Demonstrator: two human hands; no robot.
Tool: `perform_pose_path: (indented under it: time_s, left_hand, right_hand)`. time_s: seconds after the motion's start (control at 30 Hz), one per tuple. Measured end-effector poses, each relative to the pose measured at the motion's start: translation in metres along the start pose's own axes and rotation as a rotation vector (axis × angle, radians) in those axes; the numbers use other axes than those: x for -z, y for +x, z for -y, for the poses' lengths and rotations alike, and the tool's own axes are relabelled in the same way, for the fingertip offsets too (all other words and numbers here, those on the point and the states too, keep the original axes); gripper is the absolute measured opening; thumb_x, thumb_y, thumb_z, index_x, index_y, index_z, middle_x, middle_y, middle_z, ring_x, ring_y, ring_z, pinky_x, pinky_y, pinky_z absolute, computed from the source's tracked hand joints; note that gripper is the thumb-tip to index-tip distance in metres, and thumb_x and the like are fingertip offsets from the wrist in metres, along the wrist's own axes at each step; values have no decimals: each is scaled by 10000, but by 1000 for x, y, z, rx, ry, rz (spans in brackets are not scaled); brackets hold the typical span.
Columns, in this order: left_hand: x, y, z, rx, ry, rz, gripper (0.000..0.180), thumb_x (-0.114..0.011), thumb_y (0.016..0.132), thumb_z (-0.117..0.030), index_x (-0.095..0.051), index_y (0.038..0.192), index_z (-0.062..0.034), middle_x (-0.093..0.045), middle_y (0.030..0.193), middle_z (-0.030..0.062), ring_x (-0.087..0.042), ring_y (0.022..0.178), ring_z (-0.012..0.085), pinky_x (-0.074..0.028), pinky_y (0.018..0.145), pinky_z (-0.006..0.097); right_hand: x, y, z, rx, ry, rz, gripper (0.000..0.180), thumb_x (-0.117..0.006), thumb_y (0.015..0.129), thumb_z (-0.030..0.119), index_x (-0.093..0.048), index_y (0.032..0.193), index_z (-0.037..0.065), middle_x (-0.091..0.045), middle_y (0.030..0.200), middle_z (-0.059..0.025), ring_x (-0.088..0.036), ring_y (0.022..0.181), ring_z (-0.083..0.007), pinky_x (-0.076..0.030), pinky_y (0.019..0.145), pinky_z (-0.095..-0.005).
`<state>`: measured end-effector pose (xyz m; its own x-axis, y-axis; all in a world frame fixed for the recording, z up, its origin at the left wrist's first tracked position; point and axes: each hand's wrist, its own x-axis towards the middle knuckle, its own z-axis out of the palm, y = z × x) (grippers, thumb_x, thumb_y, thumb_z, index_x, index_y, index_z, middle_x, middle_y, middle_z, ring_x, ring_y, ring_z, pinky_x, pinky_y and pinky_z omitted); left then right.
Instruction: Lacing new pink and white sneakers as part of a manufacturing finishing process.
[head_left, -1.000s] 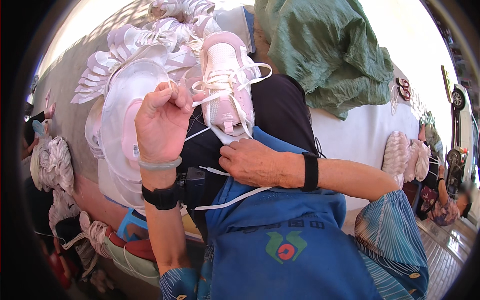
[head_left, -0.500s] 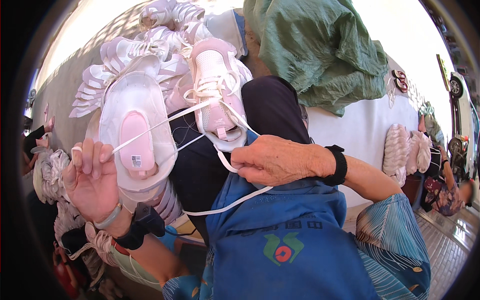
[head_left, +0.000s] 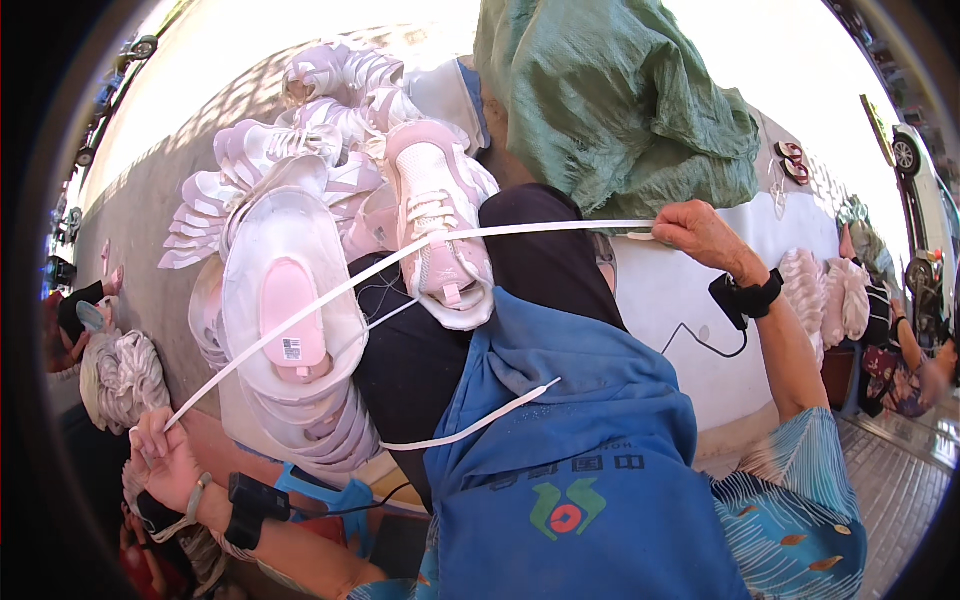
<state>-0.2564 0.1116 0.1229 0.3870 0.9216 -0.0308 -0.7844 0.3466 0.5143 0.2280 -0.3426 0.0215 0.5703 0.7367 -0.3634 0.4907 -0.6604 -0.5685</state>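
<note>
A white shoelace is stretched taut between my two hands, across a pink and white sneaker upper. My left hand pinches one end low on the left. Far out to the right, my right hand is closed around the other end, a short tail poking out. The upper lies on my dark-trousered knee, heel toward me, with lace crossed through its front eyelets. A second stretch of white lace rests loose over my blue apron. Left of the upper sits a white shoe piece with a pink tongue, atop a stack.
Stacked pink and white uppers fan out beyond. A green woven sack lies ahead on the right. Bundles of pale laces are at left, a blue stool below the stack. Red sandals and another person are at right.
My hands have drawn widely apart, the left down and left, the right up and right. The lace, slack and looped at the upper before, is pulled straight across it.
</note>
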Motion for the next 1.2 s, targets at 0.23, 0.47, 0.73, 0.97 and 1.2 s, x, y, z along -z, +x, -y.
perform_pose_path:
  time_s: [0.23,0.47,0.73,0.97,1.2]
  left_hand:
    - [-25,-22,50,216,327,172,91,-504,921,-70,-450,854,-41,-337,719,23,-341,628,127,-339,720,297]
    - [-59,-59,232,307,1190,289,159,-596,937,-157,-614,990,-8,-542,761,-28,-423,594,30,-371,563,186]
    - [-18,-29,323,-71,1794,591,164,-628,851,-111,-592,957,10,-618,915,180,-605,841,343,-472,763,411]
    - [-24,-27,327,-188,1858,665,160,-632,851,-117,-585,943,5,-619,879,166,-619,794,326,-488,723,384]
    - [-22,-26,329,-222,1834,664,99,-587,869,-76,-571,929,2,-602,855,173,-598,785,355,-472,709,400]
  right_hand:
    - [-56,28,21,278,-180,32,215,-611,842,201,-649,790,-4,-561,670,-152,-545,619,-296,-447,600,-370]
    - [-91,58,120,391,153,-250,193,-639,821,171,-643,889,-10,-589,748,-142,-594,665,-276,-472,640,-382]
    - [-127,92,140,310,137,-264,310,-650,826,275,-589,923,-12,-619,802,-192,-621,753,-363,-488,678,-423]
    - [-126,98,146,372,159,-317,245,-625,815,237,-579,852,-1,-611,778,-176,-615,744,-367,-490,678,-438]
    - [-135,113,146,407,152,-277,187,-584,808,182,-584,785,-4,-608,748,-185,-609,718,-366,-483,656,-445]
